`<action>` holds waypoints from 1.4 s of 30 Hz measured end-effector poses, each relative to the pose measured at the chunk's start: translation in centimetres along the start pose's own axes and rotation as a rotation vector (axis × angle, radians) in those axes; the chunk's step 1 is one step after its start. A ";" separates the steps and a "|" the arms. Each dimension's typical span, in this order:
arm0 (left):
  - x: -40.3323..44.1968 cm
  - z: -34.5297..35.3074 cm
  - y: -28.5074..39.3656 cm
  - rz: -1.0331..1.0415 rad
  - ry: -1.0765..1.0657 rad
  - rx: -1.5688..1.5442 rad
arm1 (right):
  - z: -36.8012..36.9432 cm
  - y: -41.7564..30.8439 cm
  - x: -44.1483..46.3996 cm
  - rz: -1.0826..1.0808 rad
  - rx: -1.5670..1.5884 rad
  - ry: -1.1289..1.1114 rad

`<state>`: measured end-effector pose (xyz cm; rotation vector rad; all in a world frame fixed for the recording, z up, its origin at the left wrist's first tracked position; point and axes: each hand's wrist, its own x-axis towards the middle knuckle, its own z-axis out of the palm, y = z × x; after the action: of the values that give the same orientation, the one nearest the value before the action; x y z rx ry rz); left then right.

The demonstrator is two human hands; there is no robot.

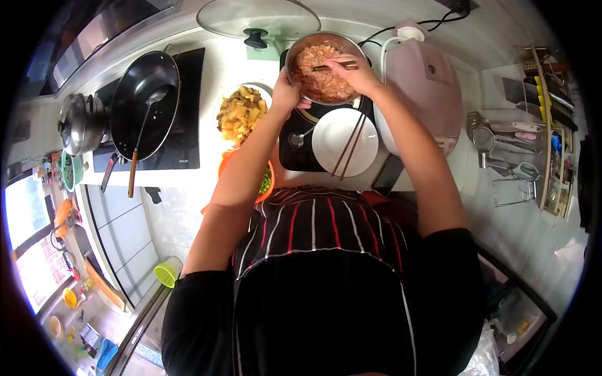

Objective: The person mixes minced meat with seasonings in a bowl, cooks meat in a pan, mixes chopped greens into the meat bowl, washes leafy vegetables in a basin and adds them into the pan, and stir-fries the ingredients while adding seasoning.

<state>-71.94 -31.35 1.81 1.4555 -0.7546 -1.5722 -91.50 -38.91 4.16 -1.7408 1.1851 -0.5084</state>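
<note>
My left hand (pixel 287 94) is closed on the left side of a steel bowl (pixel 343 42), holding it at the back of the counter. Pinkish minced meat (pixel 310 57) fills much of the bowl. Over its right side, my right hand (pixel 359 78) grips a pair of chopsticks (pixel 321 67), whose tips reach into the meat. Just in front of the bowl, a white plate (pixel 327 135) has another pair of dark chopsticks (pixel 351 145) lying across it. A small metal spoon (pixel 296 139) rests left of the plate.
Cooked potato chunks (pixel 238 113) sit on a plate to the left, near an orange bowl (pixel 271 182) of chopped greens. Farther left, a black wok (pixel 141 116) holds a ladle. A pink rice cooker (pixel 426 88) and a phone (pixel 389 174) are at right; a glass lid (pixel 282 19) stands behind.
</note>
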 end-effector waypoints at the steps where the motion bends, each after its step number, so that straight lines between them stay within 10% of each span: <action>1: -0.2 -0.3 0.0 -0.004 -0.023 -0.076 | -0.7 0.1 -0.3 -0.033 -0.031 0.000; 14: 0.4 -1.6 0.1 -0.114 -0.013 -0.306 | 0.3 -5.6 -0.2 0.088 -0.012 -0.324; 33: -0.2 -1.4 -0.4 -0.120 -0.029 -0.446 | -2.9 -3.8 2.2 -0.046 0.182 0.007; 37: -0.2 -0.4 -0.2 -0.092 -0.021 -0.507 | -2.0 -4.0 -2.4 0.048 -0.160 -0.185; 42: -0.2 -1.4 -0.3 -0.126 -0.077 -0.482 | -1.0 -1.2 1.3 0.033 0.193 0.041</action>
<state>-70.63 -30.86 1.43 1.1073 -0.2953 -1.7638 -91.06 -40.36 5.46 -1.5503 1.1519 -0.6201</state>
